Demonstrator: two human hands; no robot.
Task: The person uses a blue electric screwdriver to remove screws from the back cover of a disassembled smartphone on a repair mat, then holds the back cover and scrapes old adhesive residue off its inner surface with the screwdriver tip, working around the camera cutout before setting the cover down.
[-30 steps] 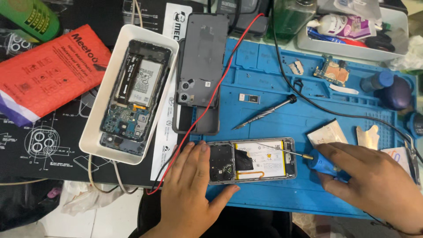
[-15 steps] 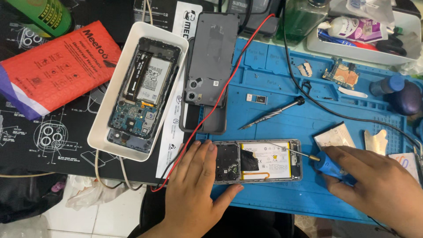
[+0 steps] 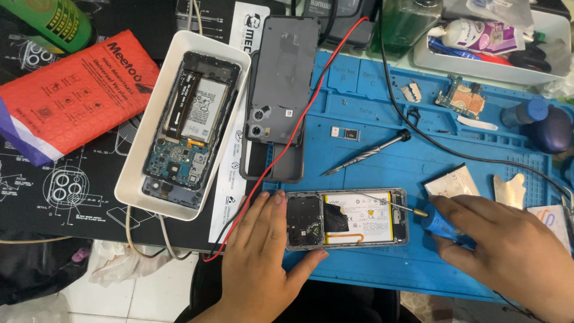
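Opened phone [image 3: 347, 218] unmoved; left hand [image 3: 263, 263] flat (steadying), right hand [image 3: 508, 251] grips blue screwdriver [image 3: 439, 220]; red wire [image 3: 287, 143] nearby.

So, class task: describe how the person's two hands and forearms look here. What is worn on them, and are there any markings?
Both the left hand and the right hand are bare: no gloves, rings, watch or wrist strap show. No sleeves reach the visible forearms. The fingers have short, unpainted nails, and no markings or cables are on them.

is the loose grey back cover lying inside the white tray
No, the grey back cover lies on the bench just right of the white tray, which holds another opened phone.
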